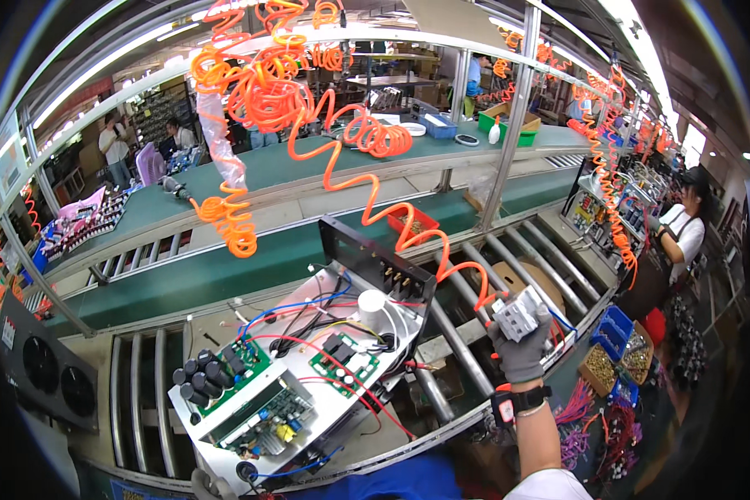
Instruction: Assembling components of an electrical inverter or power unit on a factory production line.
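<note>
An open white metal chassis (287, 312) lies at a slant on the roller conveyor. It carries green circuit boards (342, 362), several black capacitors (198, 377), a white cylinder (372, 307) and loose red and blue wires. A black upright panel (375, 262) closes its far end. My right hand (523, 354), in a grey glove, is raised to the right of the chassis, fingers closed round a small grey-white block like a circuit breaker (517, 315). At the chassis's near left corner, my left hand (212, 485), also gloved, grips the edge; most of it is cut off below.
A coiled orange air hose (367, 212) hangs down close to my right hand. Blue bins (612, 329) and a box of small brass-coloured parts (598, 371) stand at right, near wire bundles (575, 408). Beyond runs a green belt (283, 248) with a red tray (412, 223). A co-worker (687, 221) is at far right.
</note>
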Motion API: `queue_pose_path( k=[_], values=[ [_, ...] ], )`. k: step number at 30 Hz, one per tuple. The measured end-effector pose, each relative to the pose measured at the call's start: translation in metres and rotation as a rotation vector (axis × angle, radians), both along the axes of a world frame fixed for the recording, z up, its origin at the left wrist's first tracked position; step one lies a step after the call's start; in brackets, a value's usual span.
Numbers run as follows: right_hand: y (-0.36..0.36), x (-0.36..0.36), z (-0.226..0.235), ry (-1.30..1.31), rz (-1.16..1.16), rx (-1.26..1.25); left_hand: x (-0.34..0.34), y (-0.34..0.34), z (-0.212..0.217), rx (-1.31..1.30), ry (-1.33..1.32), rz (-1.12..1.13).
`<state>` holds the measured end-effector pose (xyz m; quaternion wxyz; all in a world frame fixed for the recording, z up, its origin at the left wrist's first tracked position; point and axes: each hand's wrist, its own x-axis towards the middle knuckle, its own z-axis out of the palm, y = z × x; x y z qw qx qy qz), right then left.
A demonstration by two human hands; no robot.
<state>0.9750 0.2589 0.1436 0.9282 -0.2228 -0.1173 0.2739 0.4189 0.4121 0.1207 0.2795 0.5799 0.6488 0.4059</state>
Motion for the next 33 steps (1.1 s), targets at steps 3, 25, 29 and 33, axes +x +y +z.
queue_pose_path(
  k=[3, 25, 29, 33],
  values=[
    [0.025, 0.022, -0.004, 0.064, -0.072, -0.029, 0.025, -0.012, -0.012, 0.159, -0.072, -0.071],
    [-0.009, -0.036, 0.059, -0.49, 0.039, -0.572, 0.027, 0.037, -0.066, 0.469, 0.055, 0.354],
    [-0.035, -0.041, 0.062, -0.434, -0.097, -0.453, 0.025, 0.032, -0.056, 0.311, -0.165, 0.307],
    [-0.125, -0.024, 0.04, -0.134, -0.253, -0.436, 0.02, 0.038, -0.042, 0.287, 0.152, 0.261]
  ],
)
